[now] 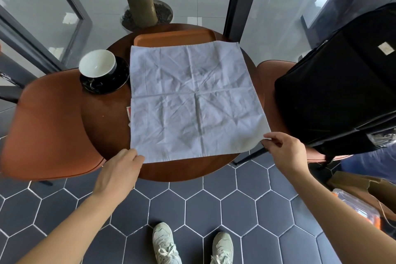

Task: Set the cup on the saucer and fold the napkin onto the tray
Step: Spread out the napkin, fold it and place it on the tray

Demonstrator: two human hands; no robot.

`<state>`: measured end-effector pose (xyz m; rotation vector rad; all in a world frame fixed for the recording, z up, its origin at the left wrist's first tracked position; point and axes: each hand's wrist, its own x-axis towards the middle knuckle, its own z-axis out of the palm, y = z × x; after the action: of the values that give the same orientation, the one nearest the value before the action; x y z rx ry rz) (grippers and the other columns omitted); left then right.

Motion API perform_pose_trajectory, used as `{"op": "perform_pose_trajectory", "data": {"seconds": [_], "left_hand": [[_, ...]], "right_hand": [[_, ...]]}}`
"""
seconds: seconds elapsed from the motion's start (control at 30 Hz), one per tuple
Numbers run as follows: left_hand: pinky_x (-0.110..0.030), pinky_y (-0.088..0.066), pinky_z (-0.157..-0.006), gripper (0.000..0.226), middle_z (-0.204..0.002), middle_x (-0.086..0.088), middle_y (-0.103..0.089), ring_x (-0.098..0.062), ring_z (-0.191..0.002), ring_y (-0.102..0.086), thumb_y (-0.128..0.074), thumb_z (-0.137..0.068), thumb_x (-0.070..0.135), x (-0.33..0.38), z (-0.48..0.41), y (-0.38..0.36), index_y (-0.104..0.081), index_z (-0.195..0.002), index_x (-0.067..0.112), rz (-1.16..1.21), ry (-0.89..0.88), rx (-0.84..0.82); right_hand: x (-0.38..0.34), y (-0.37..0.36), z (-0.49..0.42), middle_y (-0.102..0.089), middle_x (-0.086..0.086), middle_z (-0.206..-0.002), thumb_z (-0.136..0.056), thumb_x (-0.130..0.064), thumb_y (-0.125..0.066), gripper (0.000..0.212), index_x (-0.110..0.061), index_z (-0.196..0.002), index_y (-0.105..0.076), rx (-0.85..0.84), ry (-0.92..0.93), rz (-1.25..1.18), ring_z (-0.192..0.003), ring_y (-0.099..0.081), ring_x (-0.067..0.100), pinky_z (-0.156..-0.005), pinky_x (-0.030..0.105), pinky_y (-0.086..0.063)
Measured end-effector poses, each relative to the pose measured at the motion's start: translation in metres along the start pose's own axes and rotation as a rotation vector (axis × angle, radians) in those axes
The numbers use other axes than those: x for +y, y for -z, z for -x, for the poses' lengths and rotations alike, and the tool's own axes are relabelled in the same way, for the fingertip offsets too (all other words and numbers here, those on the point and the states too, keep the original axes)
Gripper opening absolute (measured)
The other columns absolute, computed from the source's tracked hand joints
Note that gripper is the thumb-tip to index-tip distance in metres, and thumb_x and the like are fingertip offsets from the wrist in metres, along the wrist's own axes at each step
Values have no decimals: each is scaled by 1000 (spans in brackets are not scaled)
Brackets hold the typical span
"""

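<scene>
A white creased napkin (pixel 192 96) lies spread flat over the round wooden table (pixel 102 113), its far edge covering part of the orange tray (pixel 171 37). My left hand (pixel 122 165) pinches the napkin's near left corner. My right hand (pixel 282 150) pinches its near right corner, which hangs past the table's edge. A cup (pixel 97 63), white inside, stands on the black saucer (pixel 120 79) at the table's left.
Orange chairs stand at the left (pixel 47 124) and right (pixel 270 75) of the table; a black bag (pixel 338 81) sits on the right one. A small red-and-white card (pixel 128 111) peeks from under the napkin's left edge. Paper bags (pixel 364 197) lie on the floor at right.
</scene>
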<state>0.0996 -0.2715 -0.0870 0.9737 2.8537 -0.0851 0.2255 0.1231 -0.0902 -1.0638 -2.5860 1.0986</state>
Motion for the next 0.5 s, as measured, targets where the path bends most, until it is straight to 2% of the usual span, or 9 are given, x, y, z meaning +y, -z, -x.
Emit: {"op": "perform_pose_trajectory", "data": {"seconds": [0.1,0.2,0.23,0.3,0.37,0.43,0.5], "left_hand": [[-36,-50,-42,29,-65,-5,-59,-26,-57,-58,-81,-59,-13,-2,1,2,-63,-68,8,56,6,89],[-38,-43,-44,33,-61,-8,-52,-30,-54,-49,-74,-47,-20,-6,1,3,-61,-62,6,-40,-117,114],[-38,-41,-46,29,-61,-7,-50,-29,-54,-47,-70,-50,-19,-9,0,2,-61,-61,6,-34,-137,150],[-41,-40,-51,15,-66,-7,-51,-29,-60,-47,-56,-68,-8,-13,2,1,-62,-64,5,48,-128,229],[-39,-42,-58,23,-75,-5,-55,-27,-69,-52,-42,-78,5,-12,5,0,-62,-68,6,172,-110,293],[-36,-44,-60,21,-82,-1,-59,-25,-77,-55,-42,-78,12,-9,8,0,-61,-71,8,261,-71,300],[-33,-43,-54,21,-83,3,-61,-23,-78,-55,-41,-79,18,-8,9,1,-61,-77,10,287,-2,287]], "right_hand": [[1,4,0,-70,-14,-75,-89,-21,-74,9,-21,-97,-78,2,-16,-22,-78,-70,17,-70,27,-48],[1,8,-1,-72,-13,-77,-92,-22,-72,8,-20,-96,-78,5,-21,-47,-80,-71,19,-73,32,-54],[1,8,-2,-73,-8,-80,-92,-22,-72,9,-19,-97,-78,4,-18,-48,-81,-71,21,-76,35,-55],[1,10,-2,-70,-1,-91,-91,-21,-73,9,-15,-96,-79,25,25,-5,-87,-67,24,-79,38,-54],[0,13,-1,-65,2,-104,-89,-14,-74,9,-9,-95,-79,66,143,64,-96,-62,24,-80,37,-51],[1,16,0,-66,1,-115,-87,-6,-75,8,-6,-94,-78,58,252,76,-105,-59,24,-86,38,-51],[1,19,0,-70,-3,-115,-88,-3,-73,9,-7,-94,-78,19,287,57,-106,-60,24,-87,37,-51]]}}
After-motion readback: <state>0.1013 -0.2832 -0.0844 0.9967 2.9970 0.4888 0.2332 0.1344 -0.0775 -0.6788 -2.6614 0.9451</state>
